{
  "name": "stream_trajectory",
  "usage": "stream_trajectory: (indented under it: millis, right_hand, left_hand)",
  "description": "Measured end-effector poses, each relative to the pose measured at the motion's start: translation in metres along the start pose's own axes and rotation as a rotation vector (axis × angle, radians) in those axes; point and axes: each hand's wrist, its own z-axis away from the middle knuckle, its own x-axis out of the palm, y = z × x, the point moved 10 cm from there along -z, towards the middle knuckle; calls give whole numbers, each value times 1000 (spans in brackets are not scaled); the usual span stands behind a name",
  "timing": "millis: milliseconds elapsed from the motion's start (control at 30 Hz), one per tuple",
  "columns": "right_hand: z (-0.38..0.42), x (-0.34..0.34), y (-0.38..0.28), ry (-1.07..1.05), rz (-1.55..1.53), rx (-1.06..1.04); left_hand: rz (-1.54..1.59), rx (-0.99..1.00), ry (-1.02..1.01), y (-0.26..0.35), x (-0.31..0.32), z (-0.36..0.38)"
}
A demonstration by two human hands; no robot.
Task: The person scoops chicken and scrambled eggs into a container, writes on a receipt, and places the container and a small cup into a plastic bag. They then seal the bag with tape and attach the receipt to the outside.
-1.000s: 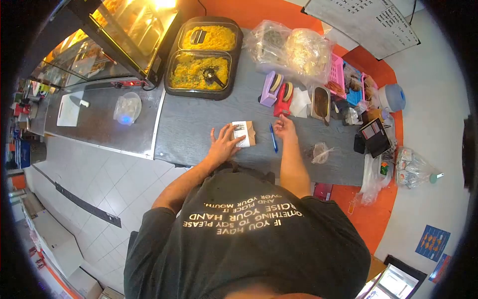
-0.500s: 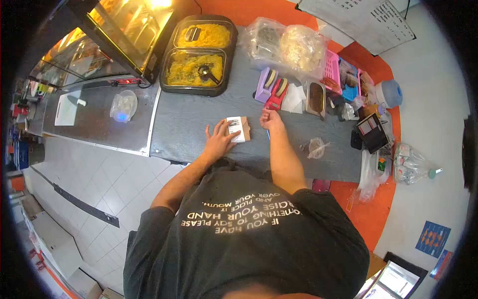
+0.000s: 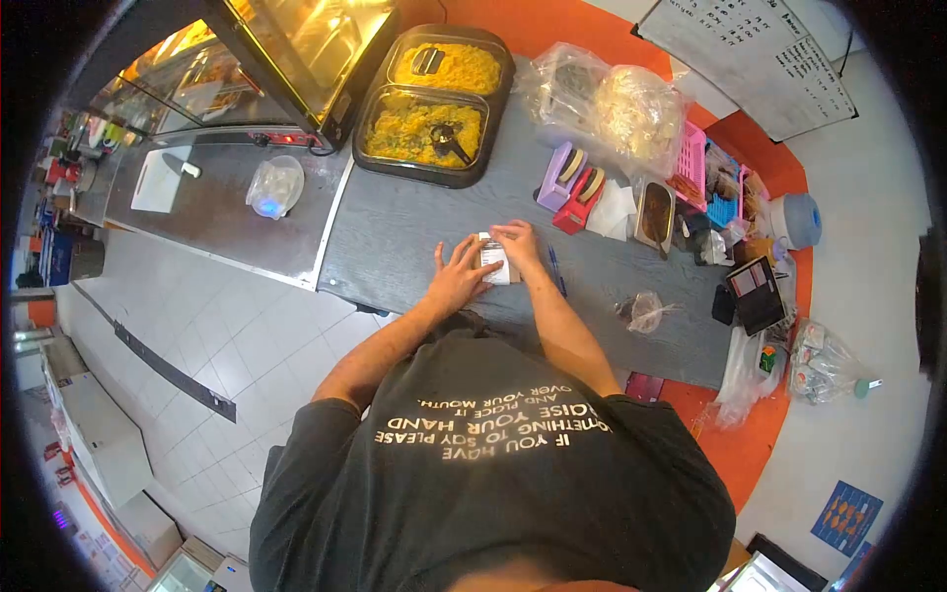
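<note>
person in a dark shirt [image 3: 493, 483] leans over a grey counter [image 3: 414, 237], both forearms reaching forward. the left hand [image 3: 462, 279] lies flat, fingers spread, pressing the near-left side of a small brown packet with a white label [image 3: 496, 260]. the right hand [image 3: 519, 247] sits on the packet's far-right side, fingers curled down onto its top edge; can't tell if it pinches anything or just presses. the packet lies between the two hands, touching both, its long axis running roughly away from the body; most of it is covered. the left hand is a bit nearer the body, the right a bit farther. both wrists low, elbows bent, arms converging on the packet.

just right of the packet a blue pen [image 3: 556, 271] lies on the counter. further right a small clear bag [image 3: 646, 311]. beyond, purple and red tape dispensers [image 3: 572, 183], then a black tray of yellow rice [image 3: 434, 104] and bagged food [image 3: 612, 104]. far left, a glass display case [image 3: 286, 54].
</note>
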Motion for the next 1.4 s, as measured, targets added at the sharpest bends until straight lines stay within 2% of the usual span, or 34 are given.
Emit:
stream_trajectory:
  millis: [67, 100, 167, 200, 267, 300, 400, 467, 500, 533, 600, 667, 733, 800, 833, 867, 900, 933, 1000, 1067, 1167, 1200, 1267, 1300, 1333, 1400]
  right_hand:
    - [-4, 18, 27, -165, -193, 227]
    - [-10, 23, 32, -159, -195, 229]
    - [-14, 35, 58, -85, -203, 500]
    - [-12, 33, 43, -75, -208, 504]
    - [-3, 8, 11, -79, 291, 616]
    - [-2, 9, 10, -62, 280, 628]
    - [-8, 4, 12, -64, 308, 526]
    - [14, -23, -16, 123, 282, 541]
    - [21, -33, -26, 255, 232, 398]
    - [37, -47, -18, 312, 215, 435]
    - [62, -81, -60, 498, 213, -97]
    - [107, -145, -79, 687, 429, -139]
    - [152, -212, -80, 910, 693, 47]
    - [184, -268, -44, 1042, 824, 326]
    - [193, -281, -37, 1059, 827, 343]
    - [198, -296, -12, 973, 768, 504]
    - [205, -313, 12, 897, 700, 657]
    - [210, -327, 32, 941, 692, 674]
    - [183, -316, 108, 647, 204, 555]
    - [179, -331, 105, 642, 301, 497]
    - [180, -369, 126, 713, 313, 434]
    - [184, -390, 133, 743, 305, 432]
    - [182, -405, 150, 548, 234, 405]
    - [180, -414, 157, 506, 324, 274]
    - [191, -436, 164, 537, 315, 283]
    - [228, -495, 146, 863, 516, 85]
  left_hand:
    - [3, 10, 12, 1, 0, 0]
    - [6, 19, 20, 1, -2, 1]
    - [7, 28, 4, 0, -1, -1]
    - [11, 31, -14, 0, 1, -1]
    - [21, 43, -20, 0, 2, -4]
    - [30, 46, -27, -1, 1, -5]
    - [64, 81, -89, 3, -2, -16]
    - [88, 164, -101, 0, 13, -20]
    - [104, 178, -90, -1, 17, -26]
    - [106, 244, -111, 9, 16, -29]
    - [140, 41, -179, -3, 11, -38]
    - [97, 86, -196, 5, 7, -47]
    - [144, 28, -307, -2, 21, -51]
    - [204, 70, -329, 3, 25, -50]
    - [259, 93, -331, 6, 25, -55]
    - [312, 125, -332, 12, 24, -63]
    - [343, 244, -271, 23, 30, -69]
    - [339, 291, -269, 46, 27, -76]
    - [381, 214, -352, 91, 22, -88]
    - [397, 235, -365, 147, 32, -105]
    - [323, 503, -346, 241, 74, -124]
    - [312, 531, -340, 264, 97, -134]
    - [257, 597, -303, 306, 128, -141]
    - [191, 614, -326, 321, 137, -142]
    - [181, 646, -330, 330, 146, -146]
    - [176, 549, -455, 326, 168, -152]
